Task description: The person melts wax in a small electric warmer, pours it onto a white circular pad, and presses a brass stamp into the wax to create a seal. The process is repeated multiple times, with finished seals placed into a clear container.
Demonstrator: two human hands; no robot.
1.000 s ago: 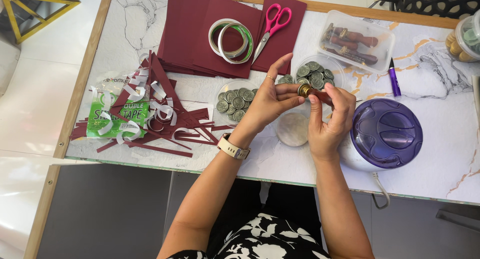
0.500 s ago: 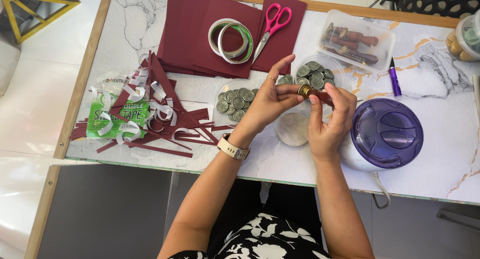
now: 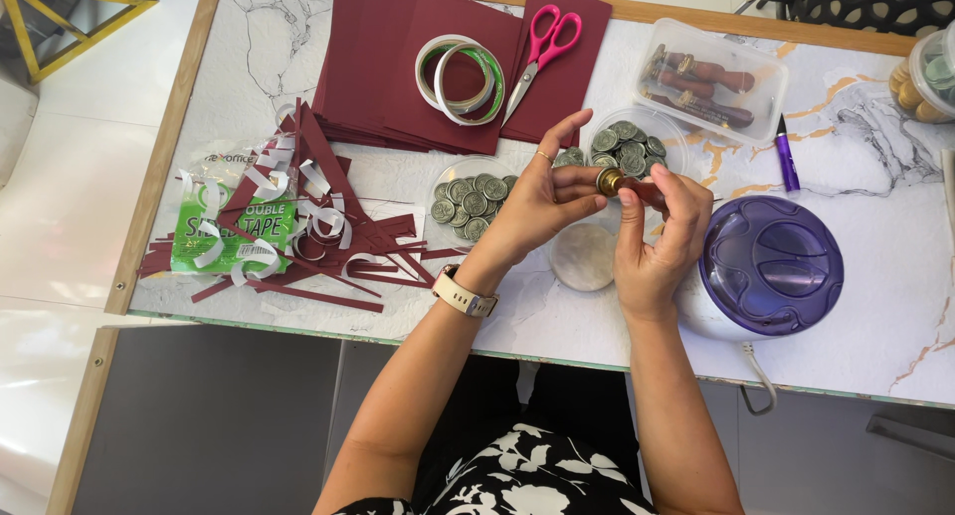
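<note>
Both hands meet above the marble-patterned table [image 3: 298,57]. Left hand [image 3: 542,197], a ring on one finger and a pale-strapped watch [image 3: 464,294] at the wrist, pinches the round brass head of a wax seal stamp [image 3: 615,183] between thumb and fingertips, the other fingers fanned upward. Right hand [image 3: 659,238] closes around the stamp's dark wooden handle, thumb pressed along it. The stamp lies level between the two hands, over a small clear dish of embossed silver-grey wax seals [image 3: 625,147]. A second such dish [image 3: 468,195] sits just left of the left hand, and a frosted round lid [image 3: 583,258] lies below the hands. Near the right hand stands a purple domed appliance [image 3: 771,266] with a glossy lid. Farther back: a stack of maroon card [image 3: 398,67], two rings of tape [image 3: 460,72], pink-handled scissors [image 3: 542,42], and a clear rectangular tub of stamps [image 3: 708,77]. Maroon offcuts and curled white backing strips [image 3: 298,226] litter the left side.
</note>
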